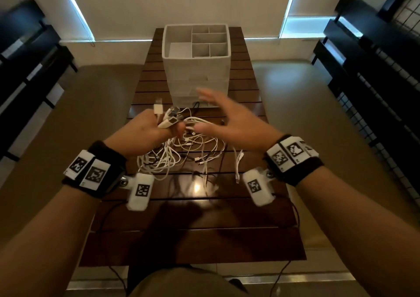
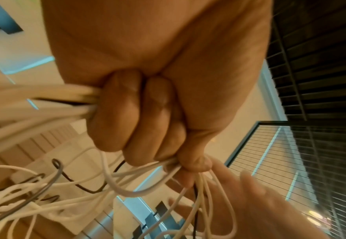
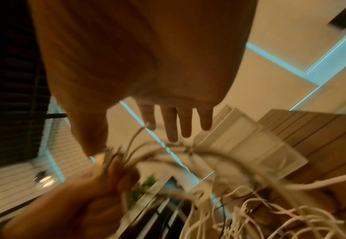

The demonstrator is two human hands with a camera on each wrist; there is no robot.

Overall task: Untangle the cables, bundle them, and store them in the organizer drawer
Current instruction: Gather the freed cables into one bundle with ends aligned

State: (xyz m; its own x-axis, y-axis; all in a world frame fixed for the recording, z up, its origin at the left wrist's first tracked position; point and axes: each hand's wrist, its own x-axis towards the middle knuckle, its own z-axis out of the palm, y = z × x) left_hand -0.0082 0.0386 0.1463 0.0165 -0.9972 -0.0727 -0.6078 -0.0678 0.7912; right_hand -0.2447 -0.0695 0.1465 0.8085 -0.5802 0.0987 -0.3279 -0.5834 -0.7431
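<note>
A tangle of white and a few dark cables (image 1: 181, 153) lies on the slatted wooden table (image 1: 195, 240) and hangs from my left hand (image 1: 145, 130). That hand grips a bunch of cable ends, with white plugs (image 1: 169, 120) sticking out above the fist; the left wrist view shows its fingers (image 2: 139, 116) curled tight round the cables (image 2: 127, 186). My right hand (image 1: 222, 117) hovers just right of the bunch with fingers (image 3: 178, 122) spread straight, holding nothing. The white organizer (image 1: 196, 62) stands behind, its top compartments bare.
Black shelving (image 1: 27, 69) lines the left and a dark wire rack (image 1: 375, 69) the right. Loose cable ends (image 1: 237, 167) trail toward the table's right side. Thin black wires (image 1: 293, 217) run from my wrist cameras off the near edge.
</note>
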